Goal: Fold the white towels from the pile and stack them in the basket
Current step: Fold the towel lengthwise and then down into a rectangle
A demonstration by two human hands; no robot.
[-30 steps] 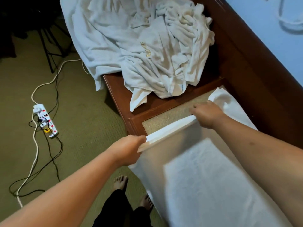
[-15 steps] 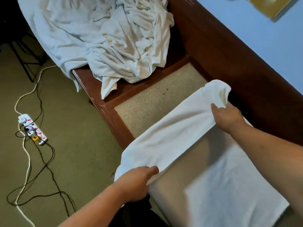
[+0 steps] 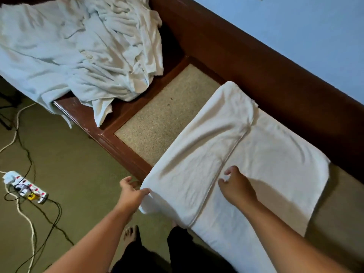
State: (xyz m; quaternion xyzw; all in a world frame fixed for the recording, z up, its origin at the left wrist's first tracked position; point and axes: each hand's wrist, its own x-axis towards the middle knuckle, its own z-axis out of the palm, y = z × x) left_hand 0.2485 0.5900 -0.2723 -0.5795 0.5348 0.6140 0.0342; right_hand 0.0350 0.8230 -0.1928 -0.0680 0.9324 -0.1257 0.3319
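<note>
Towel (image 3: 199, 154) now folded over, pile (image 3: 88, 56) beyond, power strip (image 3: 25, 187)

A home-like bedroom: olive-green carpet (image 3: 74, 164), dark red-brown wooden bench with woven beige panel (image 3: 126, 152), pale blue painted wall (image 3: 295, 36), white multi-socket power strip (image 3: 25, 187) on the floor

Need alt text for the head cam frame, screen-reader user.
A white towel, folded partway over itself, lies flat on a wooden bench; the left hand touches its near corner and the right hand is over the fold's hem. A pile of crumpled white towels sits beyond.
</note>
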